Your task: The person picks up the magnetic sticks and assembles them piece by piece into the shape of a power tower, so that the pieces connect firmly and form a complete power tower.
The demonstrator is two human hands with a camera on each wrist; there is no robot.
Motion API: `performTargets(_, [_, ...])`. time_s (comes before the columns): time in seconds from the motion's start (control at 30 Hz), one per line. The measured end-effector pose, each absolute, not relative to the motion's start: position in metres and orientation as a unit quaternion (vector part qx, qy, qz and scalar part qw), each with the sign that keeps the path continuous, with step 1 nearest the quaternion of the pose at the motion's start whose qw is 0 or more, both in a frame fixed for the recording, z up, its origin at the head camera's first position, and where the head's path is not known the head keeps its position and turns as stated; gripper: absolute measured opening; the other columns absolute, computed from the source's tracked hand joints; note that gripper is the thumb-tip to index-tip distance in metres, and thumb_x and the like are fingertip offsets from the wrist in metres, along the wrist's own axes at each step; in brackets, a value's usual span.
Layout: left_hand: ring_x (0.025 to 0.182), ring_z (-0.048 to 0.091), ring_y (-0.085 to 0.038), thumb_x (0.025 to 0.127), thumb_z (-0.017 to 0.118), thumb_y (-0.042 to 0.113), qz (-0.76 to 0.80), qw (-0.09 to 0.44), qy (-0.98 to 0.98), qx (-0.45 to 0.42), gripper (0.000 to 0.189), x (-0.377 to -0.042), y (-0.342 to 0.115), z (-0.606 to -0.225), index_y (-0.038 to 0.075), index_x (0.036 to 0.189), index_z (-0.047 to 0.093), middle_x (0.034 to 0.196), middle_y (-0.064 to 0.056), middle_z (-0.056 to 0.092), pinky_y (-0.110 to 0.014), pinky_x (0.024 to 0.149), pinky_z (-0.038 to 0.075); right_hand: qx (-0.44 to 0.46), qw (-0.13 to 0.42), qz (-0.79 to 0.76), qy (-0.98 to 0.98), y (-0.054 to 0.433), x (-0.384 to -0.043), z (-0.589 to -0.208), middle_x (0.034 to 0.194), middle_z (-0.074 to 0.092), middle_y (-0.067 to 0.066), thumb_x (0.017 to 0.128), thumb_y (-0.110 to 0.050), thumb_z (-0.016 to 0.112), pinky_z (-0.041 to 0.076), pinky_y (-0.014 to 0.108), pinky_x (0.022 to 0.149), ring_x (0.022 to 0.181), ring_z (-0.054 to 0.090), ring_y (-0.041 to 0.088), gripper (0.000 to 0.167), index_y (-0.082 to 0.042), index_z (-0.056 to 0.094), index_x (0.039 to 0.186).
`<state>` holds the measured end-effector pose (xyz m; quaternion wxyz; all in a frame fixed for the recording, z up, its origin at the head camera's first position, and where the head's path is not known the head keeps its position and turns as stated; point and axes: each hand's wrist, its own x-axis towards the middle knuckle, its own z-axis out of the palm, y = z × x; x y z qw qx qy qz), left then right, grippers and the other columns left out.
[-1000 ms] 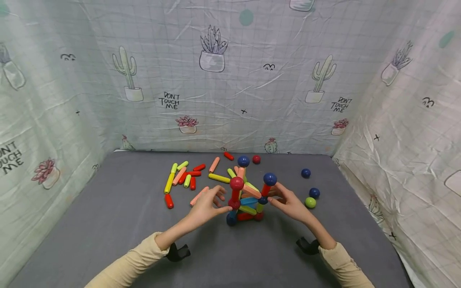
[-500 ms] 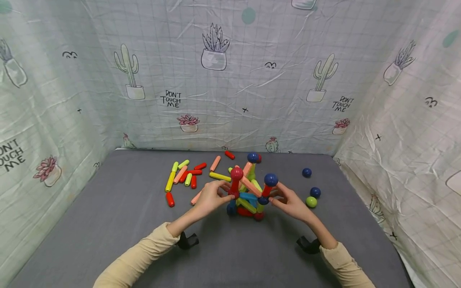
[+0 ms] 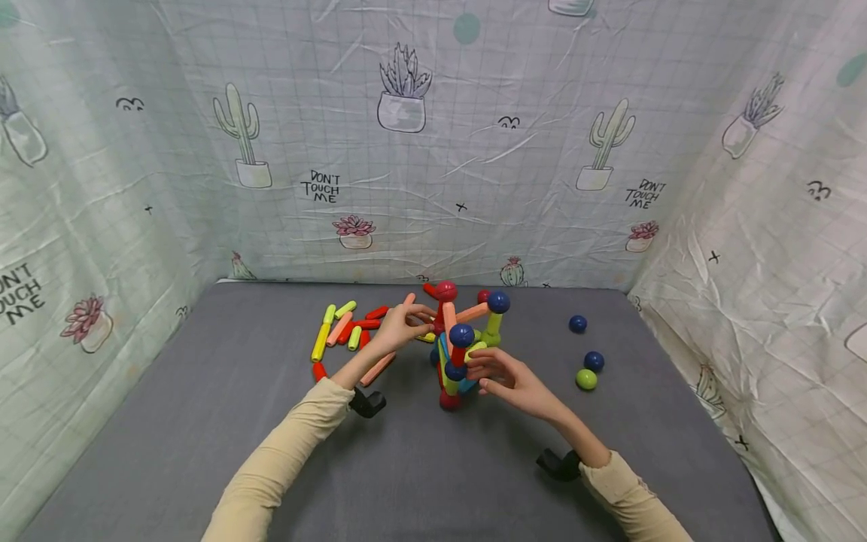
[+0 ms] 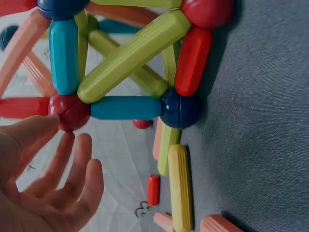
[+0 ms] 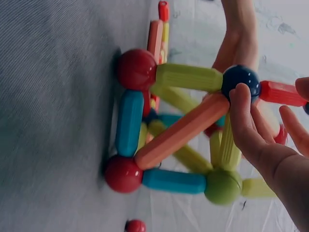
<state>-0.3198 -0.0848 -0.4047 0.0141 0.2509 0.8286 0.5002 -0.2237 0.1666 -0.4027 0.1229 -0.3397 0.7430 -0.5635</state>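
Note:
A frame of coloured building rods and balls stands upright on the grey table [image 3: 413, 474] between the hands. My left hand [image 3: 401, 330] pinches a red ball [image 4: 70, 112] at its upper left corner with thumb and finger; the other fingers extend below. On the opposite side, my right hand [image 3: 516, 382] lays a fingertip against a dark blue ball [image 5: 241, 83], its thumb apart. A red rod [image 5: 280, 93] rises from that ball to another blue ball [image 3: 462, 335]. Salmon, lime and blue rods brace the sides, with a red ball [image 3: 450, 400] at the near foot.
Loose rods lie left and behind the frame, among them a yellow rod [image 3: 319, 343] and a salmon rod [image 3: 377, 369]. To the right rest a lime ball [image 3: 586, 379] and two blue balls [image 3: 594, 361]. A printed curtain [image 3: 433, 165] closes off the back.
The frame has turned clockwise seen from above: its left side went away from me, its right side came nearer. My left hand moved forward with its red ball; my right hand shifted left, thumb off.

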Motion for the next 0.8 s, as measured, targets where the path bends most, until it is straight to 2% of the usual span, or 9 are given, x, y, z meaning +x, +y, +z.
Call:
performTargets(0.07, [0.078,0.064,-0.037,0.083,0.060,0.009,0.508,0.026,0.824,0.251,0.022,-0.326,-0.083,-0.406,0.002,0.104,0.064,0.099,-0.020,0.065,-0.042,0.062,0.052,-0.340,0.131,-0.567,0.738,0.161,-0.225,-0.403,0.126,0.043,0.027,0.091,-0.007,0.049,0.050,0.041,0.080,0.109,0.048,0.045,0.042,0.002,0.035,0.129])
performTargets(0.13, [0.077,0.064,-0.037,0.084,0.059,0.009,0.505,0.030,0.825,0.251,0.022,-0.330,-0.082,-0.407,0.003,0.105,0.063,0.100,-0.019,0.065,-0.043,0.062,0.052,-0.342,0.137,-0.571,0.734,0.156,-0.225,-0.404,0.127,0.042,0.027,0.090,-0.007,0.049,0.049,0.040,0.081,0.111,0.046,0.046,0.043,0.003,0.035,0.130])
performTargets(0.3, [0.077,0.066,-0.029,0.085,0.059,0.012,0.489,0.031,0.836,0.248,0.022,-0.334,-0.080,-0.407,0.004,0.105,0.064,0.102,-0.017,0.065,-0.033,0.061,0.053,-0.340,0.142,-0.577,0.729,0.152,-0.226,-0.405,0.128,0.041,0.027,0.090,-0.008,0.049,0.049,0.042,0.082,0.113,0.045,0.046,0.043,0.002,0.035,0.129])
performTargets(0.47, [0.079,0.066,-0.024,0.085,0.059,0.013,0.484,0.027,0.836,0.257,0.022,-0.336,-0.080,-0.408,0.005,0.105,0.064,0.102,-0.016,0.066,-0.031,0.062,0.053,-0.344,0.135,-0.572,0.732,0.151,-0.226,-0.405,0.127,0.042,0.028,0.091,-0.007,0.048,0.049,0.036,0.084,0.113,0.045,0.046,0.041,0.003,0.036,0.129])
performTargets(0.57, [0.082,0.065,-0.024,0.085,0.059,0.014,0.481,0.025,0.837,0.260,0.023,-0.338,-0.083,-0.413,0.003,0.105,0.064,0.100,-0.015,0.066,-0.028,0.064,0.052,-0.348,0.092,-0.555,0.750,0.156,-0.225,-0.400,0.124,0.046,0.026,0.091,-0.007,0.048,0.050,0.030,0.083,0.109,0.050,0.042,0.037,0.002,0.040,0.126])
performTargets(0.73, [0.086,0.062,-0.024,0.086,0.058,0.014,0.468,0.007,0.850,0.242,0.022,-0.347,-0.094,-0.429,0.001,0.103,0.064,0.098,-0.013,0.066,-0.027,0.067,0.050,-0.341,-0.032,-0.551,0.761,0.170,-0.225,-0.382,0.112,0.054,0.025,0.090,-0.003,0.048,0.051,0.033,0.077,0.099,0.058,0.024,0.029,0.003,0.049,0.118])
performTargets(0.8, [0.087,0.061,-0.023,0.086,0.058,0.014,0.451,-0.006,0.862,0.231,0.021,-0.351,-0.099,-0.435,0.002,0.101,0.065,0.098,-0.013,0.067,-0.028,0.070,0.049,-0.334,-0.079,-0.565,0.751,0.176,-0.227,-0.376,0.107,0.057,0.019,0.090,-0.001,0.047,0.052,0.031,0.074,0.096,0.060,0.016,0.027,0.006,0.050,0.116])
